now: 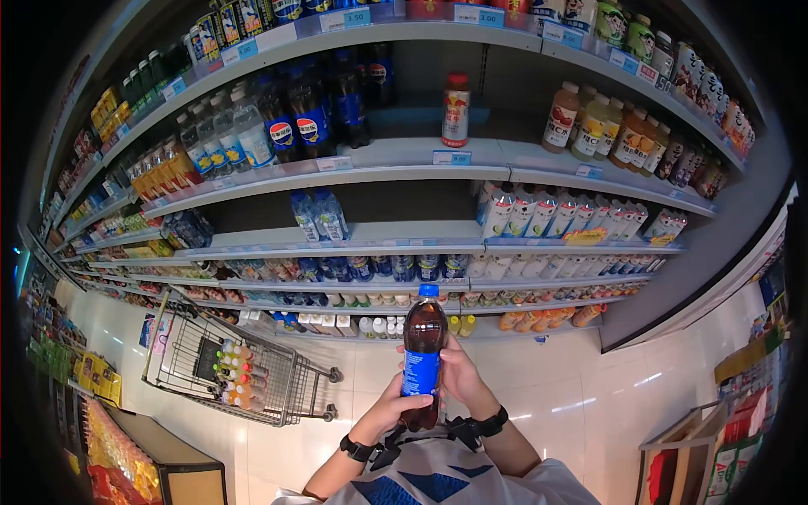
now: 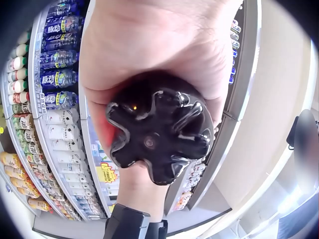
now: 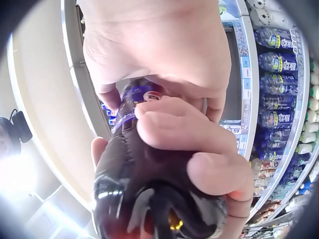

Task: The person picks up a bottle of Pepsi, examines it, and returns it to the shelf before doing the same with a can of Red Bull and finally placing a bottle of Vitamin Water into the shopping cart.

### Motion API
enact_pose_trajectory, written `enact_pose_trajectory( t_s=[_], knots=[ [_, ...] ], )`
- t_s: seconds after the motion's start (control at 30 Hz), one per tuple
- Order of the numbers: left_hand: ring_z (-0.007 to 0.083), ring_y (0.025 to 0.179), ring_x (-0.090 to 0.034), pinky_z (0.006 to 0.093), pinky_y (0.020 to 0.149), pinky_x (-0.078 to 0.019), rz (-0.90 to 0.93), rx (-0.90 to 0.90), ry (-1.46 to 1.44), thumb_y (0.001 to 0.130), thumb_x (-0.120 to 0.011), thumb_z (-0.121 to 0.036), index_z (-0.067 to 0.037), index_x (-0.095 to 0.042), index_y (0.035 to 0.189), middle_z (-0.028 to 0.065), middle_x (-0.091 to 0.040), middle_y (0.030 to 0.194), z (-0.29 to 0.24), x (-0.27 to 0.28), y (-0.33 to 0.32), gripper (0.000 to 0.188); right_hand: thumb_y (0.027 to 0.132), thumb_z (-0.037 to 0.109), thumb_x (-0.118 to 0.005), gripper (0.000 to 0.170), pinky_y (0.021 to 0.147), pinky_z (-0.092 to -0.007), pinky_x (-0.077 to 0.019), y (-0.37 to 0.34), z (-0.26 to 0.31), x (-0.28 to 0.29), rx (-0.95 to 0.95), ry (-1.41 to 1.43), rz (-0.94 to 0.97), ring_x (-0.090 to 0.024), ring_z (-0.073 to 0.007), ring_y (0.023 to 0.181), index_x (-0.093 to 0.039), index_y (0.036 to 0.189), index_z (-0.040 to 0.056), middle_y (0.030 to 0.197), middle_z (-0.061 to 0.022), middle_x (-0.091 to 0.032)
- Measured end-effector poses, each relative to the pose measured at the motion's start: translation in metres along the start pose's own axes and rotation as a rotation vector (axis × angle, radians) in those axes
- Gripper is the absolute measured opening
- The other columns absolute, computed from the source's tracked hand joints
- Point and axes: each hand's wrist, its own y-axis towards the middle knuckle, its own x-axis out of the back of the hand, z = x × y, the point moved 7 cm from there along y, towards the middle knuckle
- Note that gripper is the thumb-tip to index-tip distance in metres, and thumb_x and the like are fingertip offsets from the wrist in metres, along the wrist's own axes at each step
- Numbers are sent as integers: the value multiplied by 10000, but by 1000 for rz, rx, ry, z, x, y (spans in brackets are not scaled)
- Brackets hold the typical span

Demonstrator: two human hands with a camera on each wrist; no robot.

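Observation:
A large bottle of dark drink [image 1: 422, 370] with a blue cap and blue label stands upright in front of the person's body. The left hand [image 1: 394, 406] grips its lower part, thumb across the label's bottom edge. Higher up on the other side, the right hand [image 1: 459, 370] holds it around the label. In the left wrist view the bottle's lobed base [image 2: 149, 142] faces the camera, with the left hand [image 2: 154, 55] curled around it. The right wrist view shows the right hand [image 3: 159, 45] at the label, and the other hand's fingers [image 3: 174, 124] on the dark bottle [image 3: 144, 174].
Shelves [image 1: 404, 172] of drinks span the front, with cola bottles [image 1: 310, 122] at left and one red-capped bottle [image 1: 456, 114] mid-shelf. A wire cart [image 1: 290, 383] holding several bottles stands at left. Display boxes [image 1: 181, 454] stand lower left, and a wooden stand [image 1: 673, 454] lower right.

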Motion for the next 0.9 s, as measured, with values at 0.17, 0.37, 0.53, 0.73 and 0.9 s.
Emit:
enact_pose_trajectory(
  t_s=[0.17, 0.37, 0.53, 0.73, 0.9],
  knots=[
    [325, 991, -706, 415, 882, -588, 129, 44, -158, 857, -732, -136, 10, -458, 1381, 177, -656, 1142, 1, -15, -11, 609, 975, 453, -592, 731, 949, -463, -583, -3, -12, -8, -91, 338, 28, -666, -368, 1141, -350, 1511, 18, 1374, -284, -566],
    [184, 933, -698, 331, 826, -575, -140, -187, 289, 827, -808, -86, -22, -499, 1329, 95, -667, 1087, -18, -5, -5, 594, 886, 120, -781, 775, 961, -360, -541, -10, 20, -7, 165, -225, -290, -697, -229, 1074, -340, 1515, 17, 1242, -185, -673],
    [123, 797, -678, 282, 698, -562, -168, -204, 417, 842, -809, -95, -25, -553, 1193, 38, -667, 924, -24, -2, -14, 441, 884, 82, -773, 840, 945, -383, -540, -12, 17, -21, 295, -471, -287, -689, -243, 1072, -257, 1546, 46, 1273, -189, -646],
    [311, 928, -698, 403, 835, -563, 275, 171, -252, 785, -782, -240, 29, -514, 1299, 184, -679, 998, -6, -34, -60, 639, 825, 522, -767, 958, 841, -485, -596, -13, 14, -64, 40, 371, 205, -685, -427, 1034, -274, 1545, 127, 1326, -248, -552],
    [356, 803, -693, 382, 710, -560, 395, 240, -412, 827, -685, -584, 46, -502, 1303, 264, -673, 972, -15, -59, -78, 810, 793, 596, -782, 872, 797, -462, -619, -14, 22, -84, 63, 273, 247, -704, -391, 1004, -406, 1403, 99, 1171, -209, -616]
  ],
)
